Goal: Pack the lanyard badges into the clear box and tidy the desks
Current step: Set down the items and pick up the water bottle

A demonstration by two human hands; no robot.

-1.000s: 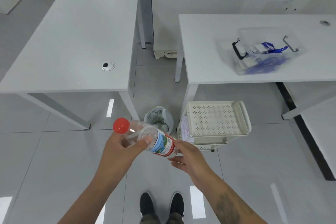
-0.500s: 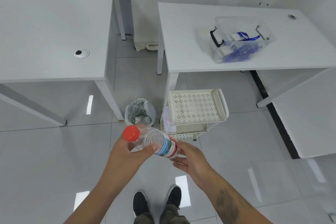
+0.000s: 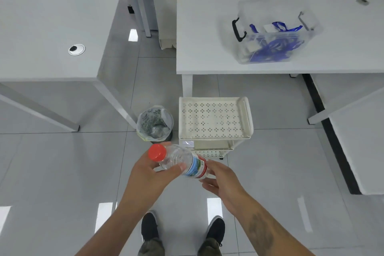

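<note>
A clear plastic bottle point(image 3: 182, 161) with a red cap lies tilted in front of me, cap to the left. My left hand point(image 3: 149, 174) grips its neck end, thumb over the top. My right hand point(image 3: 222, 181) cups the bottle's base, fingers curled under it. On the right desk point(image 3: 199, 27) stands the clear box point(image 3: 274, 33) with black handles, and blue lanyard badges point(image 3: 276, 45) lie inside it.
A small bin point(image 3: 154, 123) with a clear liner stands on the floor just beyond the bottle, next to a cream perforated trolley point(image 3: 214, 118). The left desk point(image 3: 45, 18) has a cable hole point(image 3: 76, 49). Another white desk point(image 3: 361, 141) edges in at the right.
My view has moved forward and to the right, so the bin, trolley and right desk look closer. Both hands keep the bottle in the same hold.
</note>
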